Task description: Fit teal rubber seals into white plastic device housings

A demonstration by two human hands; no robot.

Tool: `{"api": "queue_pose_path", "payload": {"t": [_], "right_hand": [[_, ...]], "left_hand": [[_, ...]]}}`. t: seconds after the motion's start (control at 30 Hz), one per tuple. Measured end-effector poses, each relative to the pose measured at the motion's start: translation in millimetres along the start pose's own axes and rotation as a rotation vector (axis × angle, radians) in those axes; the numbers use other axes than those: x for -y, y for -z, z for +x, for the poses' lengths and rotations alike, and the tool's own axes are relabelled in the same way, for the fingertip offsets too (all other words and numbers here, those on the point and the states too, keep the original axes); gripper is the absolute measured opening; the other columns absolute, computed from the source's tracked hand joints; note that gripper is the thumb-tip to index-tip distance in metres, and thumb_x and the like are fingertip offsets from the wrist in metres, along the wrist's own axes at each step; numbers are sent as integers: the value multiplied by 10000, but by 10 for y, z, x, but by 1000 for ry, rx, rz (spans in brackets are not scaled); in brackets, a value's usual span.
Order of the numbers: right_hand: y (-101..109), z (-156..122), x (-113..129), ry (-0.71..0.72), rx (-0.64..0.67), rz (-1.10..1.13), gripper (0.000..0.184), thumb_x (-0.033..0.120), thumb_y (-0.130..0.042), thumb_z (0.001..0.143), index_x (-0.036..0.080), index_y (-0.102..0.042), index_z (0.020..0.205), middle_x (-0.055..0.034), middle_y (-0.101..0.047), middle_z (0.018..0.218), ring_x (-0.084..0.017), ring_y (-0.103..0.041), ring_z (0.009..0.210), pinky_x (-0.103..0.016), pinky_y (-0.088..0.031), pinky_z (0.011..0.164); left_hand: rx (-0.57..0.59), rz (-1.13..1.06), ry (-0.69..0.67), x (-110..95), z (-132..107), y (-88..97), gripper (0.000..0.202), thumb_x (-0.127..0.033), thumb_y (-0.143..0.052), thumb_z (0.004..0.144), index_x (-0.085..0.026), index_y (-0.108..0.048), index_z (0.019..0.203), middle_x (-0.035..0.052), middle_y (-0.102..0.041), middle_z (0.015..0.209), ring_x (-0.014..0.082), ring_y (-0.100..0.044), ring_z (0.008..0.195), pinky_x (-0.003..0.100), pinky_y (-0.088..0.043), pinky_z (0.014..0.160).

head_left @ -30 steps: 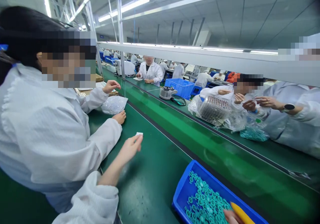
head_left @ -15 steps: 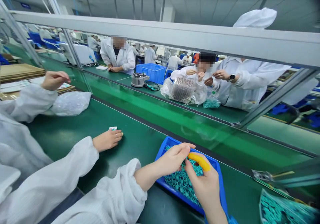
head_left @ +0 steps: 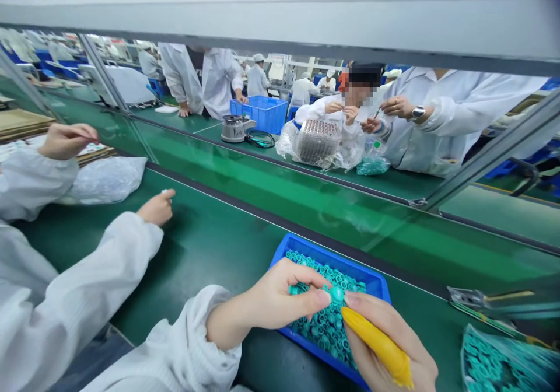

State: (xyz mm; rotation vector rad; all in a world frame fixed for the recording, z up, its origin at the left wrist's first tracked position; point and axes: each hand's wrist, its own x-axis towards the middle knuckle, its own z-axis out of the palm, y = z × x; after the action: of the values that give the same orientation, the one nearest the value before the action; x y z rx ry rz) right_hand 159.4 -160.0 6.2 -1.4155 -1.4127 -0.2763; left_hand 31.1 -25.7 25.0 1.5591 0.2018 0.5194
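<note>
Above a blue plastic bin (head_left: pixel 380 287), my left hand (head_left: pixel 275 296) pinches a small round teal plastic piece (head_left: pixel 336 295) between thumb and index finger. My right hand (head_left: pixel 394 345) closes on the same piece from the other side, its fingertips touching it. A yellow finger cot (head_left: pixel 378 345) covers one finger of that hand. Another bit of teal plastic (head_left: pixel 296 289) shows inside the curl of my left hand; whether it is held or lies behind is unclear. Many small teal rings (head_left: pixel 321 328) fill the bin below.
To the left, a co-worker's hand (head_left: pixel 157 208) hovers over the green table (head_left: pixel 210 228), near a clear plastic bag (head_left: pixel 109 179). At right lie a bag of teal parts (head_left: pixel 494 360) and metal tweezers (head_left: pixel 468 297). A green glass-like barrier (head_left: pixel 262 176) runs behind the bin.
My hands have lowered and turned, bringing the teal piece into sight between the fingertips. The co-worker's hand at left has risen from the table, and the view has tilted down.
</note>
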Motion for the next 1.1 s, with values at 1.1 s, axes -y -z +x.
{"api": "queue_pose_path", "payload": {"t": [1.1], "right_hand": [[-128,206,73,-394,210,76,315,263,-466,922,196,-471,614,41,-433,581,-78,-401,479,-226,-338,460]], "left_hand": [[-31,-372,177,21,-22,-173,346,-424,-542,857,-133,-615,1028,-35,-509,583,29,-358,429,175,-291,408]]}}
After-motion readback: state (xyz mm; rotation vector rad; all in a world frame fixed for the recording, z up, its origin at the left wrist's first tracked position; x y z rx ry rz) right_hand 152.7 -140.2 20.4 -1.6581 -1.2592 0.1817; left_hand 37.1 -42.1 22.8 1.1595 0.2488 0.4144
